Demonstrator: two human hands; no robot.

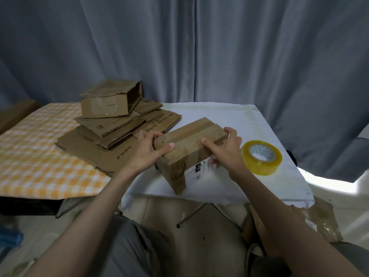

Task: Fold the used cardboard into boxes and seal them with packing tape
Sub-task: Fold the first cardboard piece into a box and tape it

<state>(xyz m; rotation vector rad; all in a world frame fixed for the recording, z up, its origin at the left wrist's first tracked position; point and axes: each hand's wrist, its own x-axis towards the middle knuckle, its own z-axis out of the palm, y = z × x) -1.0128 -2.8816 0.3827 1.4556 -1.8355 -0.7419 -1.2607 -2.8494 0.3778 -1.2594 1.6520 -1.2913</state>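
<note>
Fingers of the left hand point(148, 148) curl over the near-left end of a folded cardboard box point(189, 150), thumb pressed on its top face, while the right hand point(227, 150) spreads over the box's right side, thumb on top and fingertips hooked round the far edge. Both hands grip the box, which sits tilted on the white table point(229, 114) between them. Part of the box's near face is hidden behind the right wrist; a white label there is blurred and unreadable. Glossy strips run along the box's top, though how far the seam is sealed cannot be told. A roll of packing tape point(262, 159) lies flat just right of the right hand, apart from it. Flattened cardboard point(111, 140) is stacked to the left on a checked cloth point(40, 156).
</note>
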